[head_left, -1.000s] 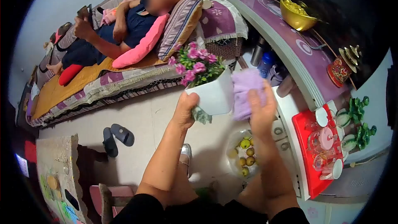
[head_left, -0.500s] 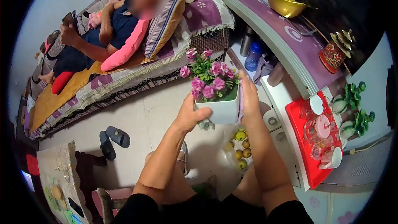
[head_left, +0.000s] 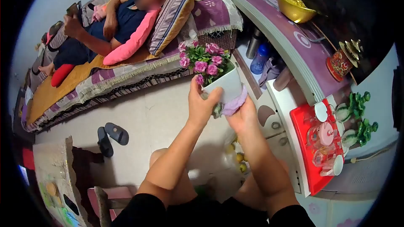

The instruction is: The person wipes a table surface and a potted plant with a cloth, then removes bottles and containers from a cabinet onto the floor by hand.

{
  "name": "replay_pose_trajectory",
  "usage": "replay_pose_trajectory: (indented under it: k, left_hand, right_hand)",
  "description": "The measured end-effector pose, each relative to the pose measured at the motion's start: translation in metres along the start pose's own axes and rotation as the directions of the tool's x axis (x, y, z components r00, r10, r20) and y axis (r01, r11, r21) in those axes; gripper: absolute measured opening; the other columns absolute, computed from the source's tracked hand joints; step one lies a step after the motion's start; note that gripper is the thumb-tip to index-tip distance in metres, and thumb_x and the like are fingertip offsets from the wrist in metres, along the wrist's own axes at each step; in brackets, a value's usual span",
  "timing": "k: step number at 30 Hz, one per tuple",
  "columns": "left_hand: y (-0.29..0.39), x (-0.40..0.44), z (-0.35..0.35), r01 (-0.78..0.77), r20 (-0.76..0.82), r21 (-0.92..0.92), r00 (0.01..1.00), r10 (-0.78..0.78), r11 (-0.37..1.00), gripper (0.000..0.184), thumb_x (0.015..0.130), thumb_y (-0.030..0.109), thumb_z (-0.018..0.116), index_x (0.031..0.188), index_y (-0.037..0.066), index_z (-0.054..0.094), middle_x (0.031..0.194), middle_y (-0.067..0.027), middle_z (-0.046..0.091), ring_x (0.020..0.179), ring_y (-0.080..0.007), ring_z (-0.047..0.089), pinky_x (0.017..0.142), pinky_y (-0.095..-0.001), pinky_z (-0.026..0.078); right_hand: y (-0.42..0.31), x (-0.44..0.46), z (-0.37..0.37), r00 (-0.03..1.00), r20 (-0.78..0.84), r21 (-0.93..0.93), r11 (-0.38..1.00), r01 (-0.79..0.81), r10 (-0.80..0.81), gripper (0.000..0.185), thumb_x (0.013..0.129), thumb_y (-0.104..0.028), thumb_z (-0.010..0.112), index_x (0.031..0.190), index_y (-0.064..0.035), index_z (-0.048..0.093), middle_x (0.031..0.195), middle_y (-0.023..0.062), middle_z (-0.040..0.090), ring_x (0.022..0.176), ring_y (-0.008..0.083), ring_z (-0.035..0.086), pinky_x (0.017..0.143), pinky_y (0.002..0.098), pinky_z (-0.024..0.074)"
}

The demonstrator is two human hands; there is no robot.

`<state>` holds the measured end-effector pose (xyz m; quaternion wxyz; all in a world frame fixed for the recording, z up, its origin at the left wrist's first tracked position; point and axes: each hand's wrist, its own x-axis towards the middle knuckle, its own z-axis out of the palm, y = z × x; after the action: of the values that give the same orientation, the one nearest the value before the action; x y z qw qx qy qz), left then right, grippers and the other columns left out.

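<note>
A white square pot (head_left: 225, 85) with pink artificial flowers (head_left: 202, 66) and green leaves is tilted in the air in front of me. My left hand (head_left: 203, 103) grips its left side, thumb on the front face, with a grey-green bit of something showing beneath the fingers. Against the pot's lower right corner lies a purple cloth (head_left: 235, 102). My right hand (head_left: 244, 115) holds the cloth from below, its fingers partly hidden behind cloth and pot.
A person (head_left: 113, 25) lies on the couch at upper left. On the right, a red tray (head_left: 304, 120) holds cups and glassware beside a purple-topped cabinet (head_left: 277, 25). Dark slippers (head_left: 116, 133) and a bag of fruit (head_left: 230, 155) are on the floor.
My right hand has moved from the pot's right side down to its lower corner, bringing the purple cloth under it. The pot has tilted, and its white side shows more.
</note>
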<state>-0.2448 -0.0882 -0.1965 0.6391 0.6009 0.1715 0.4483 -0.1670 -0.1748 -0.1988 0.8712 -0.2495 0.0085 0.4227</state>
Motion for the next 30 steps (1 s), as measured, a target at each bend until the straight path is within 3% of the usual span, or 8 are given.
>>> replay_pose_trajectory:
  k: [4, 7, 10, 13, 14, 21, 28, 30]
  left_hand:
    - [0.002, 0.013, -0.01, -0.043, -0.118, 0.07, 0.992, 0.052, 0.997, 0.059, 0.072, 0.018, 0.071, 0.117, -0.003, 0.04, 0.103, -0.0121, 0.054, 0.091, -0.0161, 0.054, 0.077, -0.0281, 0.045]
    - [0.004, 0.011, -0.013, -0.012, -0.129, 0.178, 0.991, 0.035, 0.984, 0.063, 0.071, 0.02, 0.073, 0.118, -0.003, 0.038, 0.106, -0.0127, 0.053, 0.095, -0.0175, 0.053, 0.078, -0.0297, 0.045]
    - [0.009, -0.009, 0.005, 0.11, 0.006, 0.063, 0.994, -0.111, 0.992, 0.066, 0.069, 0.021, 0.074, 0.121, -0.001, 0.039, 0.116, -0.013, 0.047, 0.099, -0.018, 0.049, 0.084, -0.0318, 0.042]
    - [-0.001, -0.019, 0.007, -0.11, 0.16, 0.293, 0.985, 0.065, 0.95, 0.075, 0.069, 0.016, 0.073, 0.131, 0.0, 0.033, 0.122, -0.0122, 0.044, 0.096, -0.0174, 0.052, 0.079, -0.0282, 0.045]
    - [0.001, -0.018, 0.006, -0.061, 0.19, 0.265, 0.982, 0.01, 0.962, 0.075, 0.07, 0.016, 0.073, 0.131, 0.0, 0.033, 0.121, -0.0116, 0.045, 0.095, -0.0169, 0.053, 0.079, -0.0282, 0.046]
    - [0.006, -0.01, -0.005, 0.28, 0.319, 0.01, 0.909, -0.268, 0.96, 0.079, 0.069, 0.016, 0.075, 0.133, -0.002, 0.031, 0.118, -0.0117, 0.048, 0.095, -0.0186, 0.056, 0.079, -0.0301, 0.048]
    - [0.013, -0.004, -0.014, 0.241, 0.437, 0.025, 0.87, -0.228, 0.97, 0.085, 0.065, 0.016, 0.077, 0.133, -0.002, 0.03, 0.127, -0.0133, 0.045, 0.113, -0.0207, 0.047, 0.098, -0.0332, 0.036]
    - [0.009, -0.002, -0.019, 0.228, 0.434, 0.041, 0.873, -0.223, 0.973, 0.088, 0.062, 0.019, 0.079, 0.133, 0.0, 0.031, 0.126, -0.0128, 0.046, 0.113, -0.0207, 0.047, 0.095, -0.0341, 0.039]
  right_hand:
    - [-0.017, -0.009, 0.003, 0.999, 0.015, -0.174, 0.984, 0.042, -0.04, 0.036, 0.097, -0.026, 0.033, 0.122, -0.0042, 0.046, 0.116, 0.0089, 0.054, 0.107, 0.0208, 0.052, 0.094, 0.0365, 0.04]
    - [-0.027, -0.01, 0.001, 0.932, 0.245, -0.344, 0.875, 0.34, -0.266, 0.039, 0.097, -0.027, 0.034, 0.126, -0.0014, 0.043, 0.118, 0.011, 0.053, 0.109, 0.02, 0.051, 0.094, 0.0337, 0.0394]
    - [-0.025, -0.022, 0.008, 0.907, 0.232, -0.835, 0.407, 0.371, -0.353, 0.043, 0.097, -0.028, 0.036, 0.129, 0.0011, 0.039, 0.117, 0.0112, 0.053, 0.109, 0.0179, 0.05, 0.092, 0.0302, 0.039]
    - [-0.02, 0.001, -0.007, 0.814, 0.109, -0.763, 0.477, 0.436, -0.57, 0.045, 0.097, -0.029, 0.038, 0.13, 0.0019, 0.037, 0.116, 0.0097, 0.054, 0.108, 0.0161, 0.05, 0.092, 0.0279, 0.0386]
    - [-0.03, 0.004, -0.009, 0.842, 0.256, -0.466, 0.703, 0.538, -0.474, 0.044, 0.096, -0.027, 0.039, 0.13, 0.0017, 0.037, 0.116, 0.0092, 0.054, 0.107, 0.0159, 0.051, 0.091, 0.0281, 0.0391]
    - [-0.046, -0.009, 0.005, 0.937, 0.216, -0.471, 0.81, 0.348, -0.276, 0.038, 0.096, -0.021, 0.038, 0.129, -0.0008, 0.039, 0.121, 0.0094, 0.052, 0.106, 0.0182, 0.053, 0.092, 0.0316, 0.042]
    - [-0.041, -0.013, 0.008, 0.969, 0.073, -0.604, 0.763, 0.231, -0.236, 0.033, 0.095, -0.02, 0.041, 0.119, 0.0009, 0.047, 0.11, 0.0077, 0.056, 0.095, 0.0131, 0.054, 0.082, 0.0257, 0.0434]
    - [-0.047, -0.015, 0.004, 0.937, 0.193, -0.771, 0.545, 0.328, -0.291, 0.03, 0.094, -0.021, 0.043, 0.113, 0.0016, 0.051, 0.103, 0.008, 0.057, 0.09, 0.0122, 0.053, 0.079, 0.0255, 0.0435]
